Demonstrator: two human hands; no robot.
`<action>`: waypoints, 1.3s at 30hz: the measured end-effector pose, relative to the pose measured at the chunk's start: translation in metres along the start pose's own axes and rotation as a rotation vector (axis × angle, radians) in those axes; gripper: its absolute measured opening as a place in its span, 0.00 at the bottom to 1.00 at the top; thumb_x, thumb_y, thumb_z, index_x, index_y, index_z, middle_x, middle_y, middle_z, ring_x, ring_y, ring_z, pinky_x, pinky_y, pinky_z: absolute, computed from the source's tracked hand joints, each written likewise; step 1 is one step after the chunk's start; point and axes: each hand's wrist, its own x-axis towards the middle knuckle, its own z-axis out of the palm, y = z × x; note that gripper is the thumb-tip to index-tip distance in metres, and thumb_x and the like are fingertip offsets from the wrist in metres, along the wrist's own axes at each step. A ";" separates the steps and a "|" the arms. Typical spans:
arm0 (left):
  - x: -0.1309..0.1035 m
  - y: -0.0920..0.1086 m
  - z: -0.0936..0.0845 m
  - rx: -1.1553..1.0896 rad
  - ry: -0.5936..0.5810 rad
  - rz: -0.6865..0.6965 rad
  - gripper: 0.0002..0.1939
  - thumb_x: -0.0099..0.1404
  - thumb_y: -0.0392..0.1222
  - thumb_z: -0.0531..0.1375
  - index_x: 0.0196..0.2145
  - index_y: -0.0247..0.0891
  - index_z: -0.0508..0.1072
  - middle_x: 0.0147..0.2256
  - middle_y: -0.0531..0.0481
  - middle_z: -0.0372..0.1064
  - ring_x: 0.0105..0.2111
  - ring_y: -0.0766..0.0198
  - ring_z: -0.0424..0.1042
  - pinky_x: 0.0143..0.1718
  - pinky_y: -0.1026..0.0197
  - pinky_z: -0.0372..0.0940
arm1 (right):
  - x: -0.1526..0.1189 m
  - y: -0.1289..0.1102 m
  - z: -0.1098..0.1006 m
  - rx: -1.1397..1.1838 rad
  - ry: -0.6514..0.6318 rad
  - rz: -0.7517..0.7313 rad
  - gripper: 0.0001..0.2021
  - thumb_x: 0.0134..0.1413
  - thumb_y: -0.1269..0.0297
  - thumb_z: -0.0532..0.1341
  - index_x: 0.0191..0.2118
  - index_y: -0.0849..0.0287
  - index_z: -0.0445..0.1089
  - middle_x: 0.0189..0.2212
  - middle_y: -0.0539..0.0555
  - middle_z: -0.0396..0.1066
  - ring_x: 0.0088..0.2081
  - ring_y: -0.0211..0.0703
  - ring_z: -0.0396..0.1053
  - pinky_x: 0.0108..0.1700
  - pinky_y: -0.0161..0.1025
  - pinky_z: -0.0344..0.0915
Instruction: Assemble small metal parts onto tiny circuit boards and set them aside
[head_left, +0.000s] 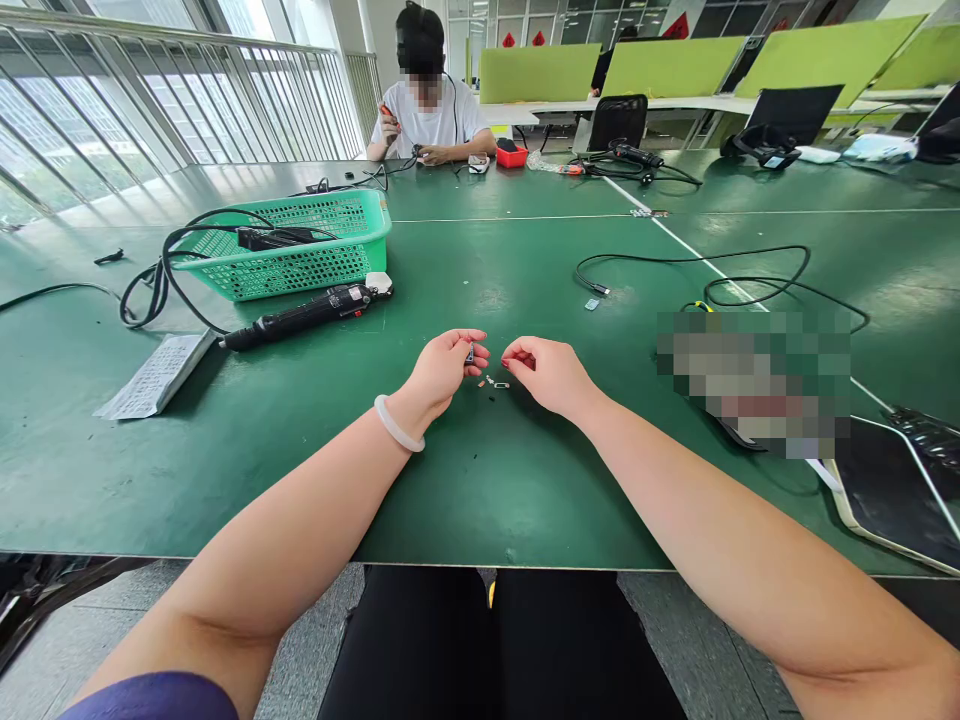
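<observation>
My left hand (442, 368), with a white bracelet on its wrist, is closed on a small dark piece with a metallic edge (470, 353); its exact kind is too small to make out. Close by on the right, my right hand (553, 375) has thumb and fingertips pinched together. Whatever it may hold is hidden. The two hands are apart, just above the green table. Below and between them lie several tiny loose parts (501, 385), some white or silvery, one reddish, one dark.
A black electric screwdriver (307, 314) lies before a green plastic basket (300, 275) with cables. Left of it is a notepad (157, 375). At right are a black cable (750, 285), a blurred object (754, 385) and a tablet-like device (896, 490). A person (427, 110) sits across the table.
</observation>
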 end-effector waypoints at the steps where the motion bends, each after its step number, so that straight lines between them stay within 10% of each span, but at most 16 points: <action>1: -0.001 0.000 0.000 -0.007 -0.027 0.005 0.12 0.70 0.30 0.47 0.39 0.33 0.70 0.32 0.48 0.71 0.27 0.71 0.68 0.31 0.65 0.62 | 0.000 -0.001 0.000 0.012 0.013 0.003 0.07 0.57 0.66 0.58 0.32 0.56 0.73 0.29 0.50 0.75 0.29 0.39 0.68 0.34 0.38 0.62; 15: -0.003 -0.001 0.002 -0.190 -0.163 0.013 0.12 0.70 0.27 0.49 0.41 0.29 0.72 0.38 0.43 0.75 0.35 0.69 0.76 0.52 0.59 0.67 | 0.001 -0.001 -0.002 -0.002 0.105 0.006 0.11 0.58 0.71 0.56 0.36 0.56 0.78 0.36 0.54 0.78 0.38 0.43 0.72 0.43 0.42 0.66; 33: -0.001 -0.004 0.000 -0.068 -0.146 0.021 0.15 0.70 0.29 0.49 0.29 0.31 0.72 0.28 0.47 0.72 0.26 0.70 0.70 0.35 0.62 0.66 | 0.000 0.000 -0.002 0.011 0.088 -0.010 0.11 0.57 0.70 0.57 0.35 0.55 0.78 0.35 0.53 0.78 0.37 0.43 0.73 0.42 0.42 0.67; 39: -0.003 -0.002 0.002 -0.119 -0.161 -0.009 0.13 0.70 0.30 0.50 0.38 0.30 0.76 0.36 0.43 0.76 0.33 0.68 0.74 0.46 0.60 0.68 | -0.001 0.001 -0.003 0.067 0.131 0.025 0.10 0.57 0.68 0.56 0.35 0.56 0.76 0.32 0.53 0.77 0.32 0.42 0.71 0.39 0.42 0.67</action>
